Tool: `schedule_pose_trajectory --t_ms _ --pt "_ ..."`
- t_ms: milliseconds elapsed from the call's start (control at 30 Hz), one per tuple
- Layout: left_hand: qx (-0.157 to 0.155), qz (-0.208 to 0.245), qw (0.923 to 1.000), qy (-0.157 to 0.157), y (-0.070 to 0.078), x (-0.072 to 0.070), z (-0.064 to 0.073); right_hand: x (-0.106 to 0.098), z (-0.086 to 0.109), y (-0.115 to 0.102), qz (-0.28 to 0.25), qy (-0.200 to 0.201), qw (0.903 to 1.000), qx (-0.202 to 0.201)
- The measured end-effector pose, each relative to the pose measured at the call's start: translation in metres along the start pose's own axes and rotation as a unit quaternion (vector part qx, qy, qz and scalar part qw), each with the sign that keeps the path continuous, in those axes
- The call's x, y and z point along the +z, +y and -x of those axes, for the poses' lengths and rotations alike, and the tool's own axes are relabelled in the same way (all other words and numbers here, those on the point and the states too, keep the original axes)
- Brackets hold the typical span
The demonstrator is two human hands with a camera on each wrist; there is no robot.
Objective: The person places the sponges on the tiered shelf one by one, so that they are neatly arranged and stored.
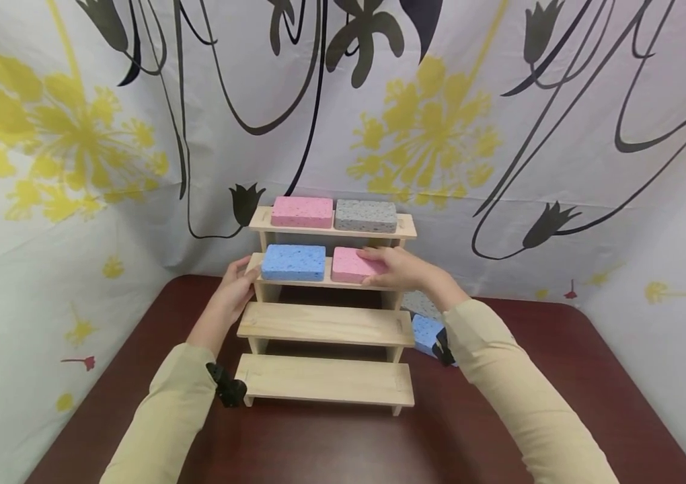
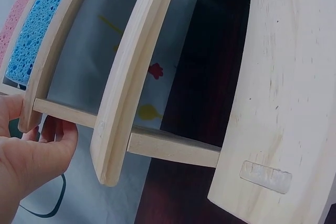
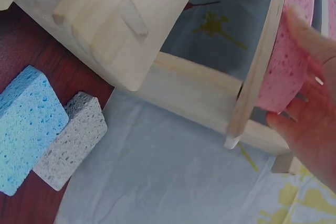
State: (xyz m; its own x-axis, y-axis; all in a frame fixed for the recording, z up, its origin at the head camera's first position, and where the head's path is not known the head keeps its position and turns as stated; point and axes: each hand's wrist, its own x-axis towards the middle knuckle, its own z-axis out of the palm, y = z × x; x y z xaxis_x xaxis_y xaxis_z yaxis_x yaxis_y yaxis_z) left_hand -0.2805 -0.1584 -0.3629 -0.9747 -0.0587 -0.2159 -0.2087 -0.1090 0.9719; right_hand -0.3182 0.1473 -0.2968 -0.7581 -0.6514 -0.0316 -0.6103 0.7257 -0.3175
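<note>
A stepped wooden rack (image 1: pixel 326 324) stands on the table. My right hand (image 1: pixel 406 267) grips a pink sponge (image 1: pixel 349 265) on the second step from the top, at its right end. In the right wrist view, thumb and fingers lie around that pink sponge (image 3: pixel 286 72). Left of it on the same step lies a blue sponge (image 1: pixel 293 262). My left hand (image 1: pixel 235 293) holds the left end of that step, its fingers curled about the board's edge beside the blue sponge (image 2: pixel 39 30). Above, the top step bears another pink sponge (image 1: pixel 302 212) and a grey sponge (image 1: pixel 366 216).
The two lower steps are bare wood. Right of the rack, a blue sponge (image 3: pixel 31 129) leans against a grey sponge (image 3: pixel 73 142) on the dark red table (image 1: pixel 319 444). A patterned cloth (image 1: pixel 294 154) hangs close behind and along both sides.
</note>
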Motion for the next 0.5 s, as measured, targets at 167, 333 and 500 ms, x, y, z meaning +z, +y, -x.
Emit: schedule_pose_trajectory --t_ms 167,333,500 --pt "-0.003 -0.002 1.0 0.004 -0.002 -0.003 0.003 0.003 0.001 -0.012 0.045 0.001 0.9989 0.011" --pt "-0.001 -0.006 0.9999 0.009 -0.001 -0.002 0.002 0.007 0.002 -0.015 0.051 0.047 0.9976 0.004" --pt "0.003 -0.001 0.9999 0.013 0.0 0.001 0.0 0.022 0.011 -0.006 0.009 0.129 0.9915 -0.008"
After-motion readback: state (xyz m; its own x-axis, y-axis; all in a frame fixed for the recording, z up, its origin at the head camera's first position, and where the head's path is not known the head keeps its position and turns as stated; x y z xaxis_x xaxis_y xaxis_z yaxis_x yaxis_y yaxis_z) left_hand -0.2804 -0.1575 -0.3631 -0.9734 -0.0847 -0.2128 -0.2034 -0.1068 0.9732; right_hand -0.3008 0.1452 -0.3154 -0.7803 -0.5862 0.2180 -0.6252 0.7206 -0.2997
